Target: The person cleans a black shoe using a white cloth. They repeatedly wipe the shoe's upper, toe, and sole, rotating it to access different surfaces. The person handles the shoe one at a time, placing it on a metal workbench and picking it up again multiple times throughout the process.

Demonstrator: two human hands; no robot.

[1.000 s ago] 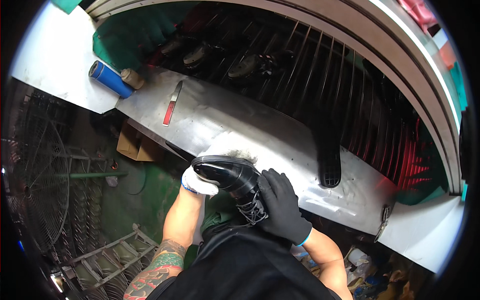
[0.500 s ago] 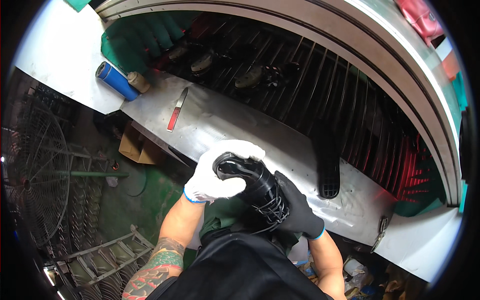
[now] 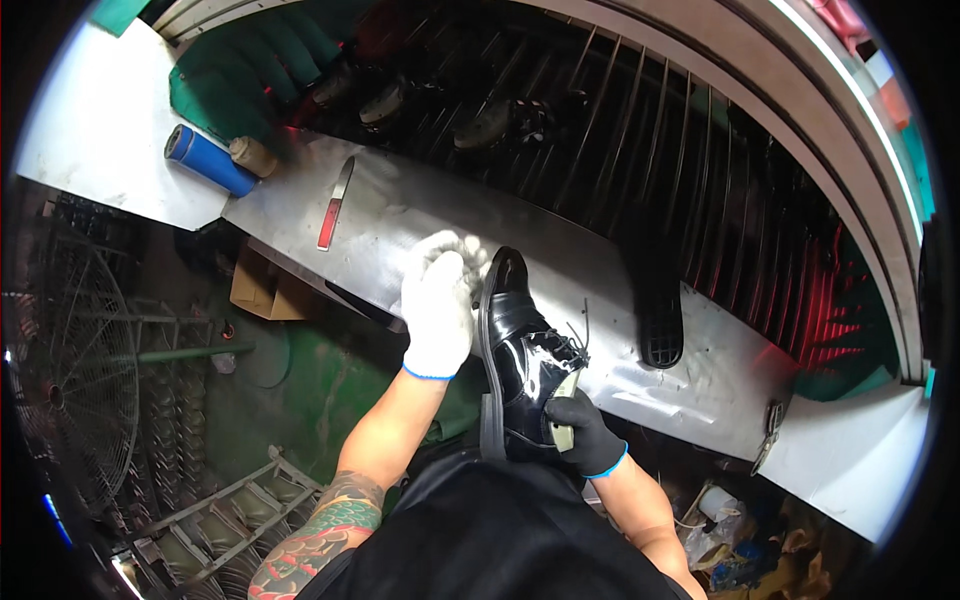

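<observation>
My right hand (image 3: 582, 435), in a dark glove, grips a glossy black lace-up shoe (image 3: 520, 345) near its heel. A pale shoe last (image 3: 566, 410) shows in the shoe's opening, partly covered by the dark fingers. The toe points away from me, and the sole's edge faces left. Just left of the toe is my left hand (image 3: 440, 300) in a white glove, its fingers loosely curled and apart, with nothing seen in them. On the metal ledge to the right lies a black shoe sole (image 3: 660, 325), its far end in shadow.
A red-handled knife (image 3: 334, 208) lies on the metal ledge (image 3: 400, 195). At the far left stand a blue roll (image 3: 210, 162) and a beige bottle-like item (image 3: 253, 156). Shoes (image 3: 485, 128) sit on dark rollers under the curved hood. A large fan (image 3: 75, 350) and a cardboard box (image 3: 262, 285) are left.
My left hand has let go of the toe and moved aside. The shoe has turned from its toe-toward-left hold to point away from me, with my right hand shifted down to the heel end.
</observation>
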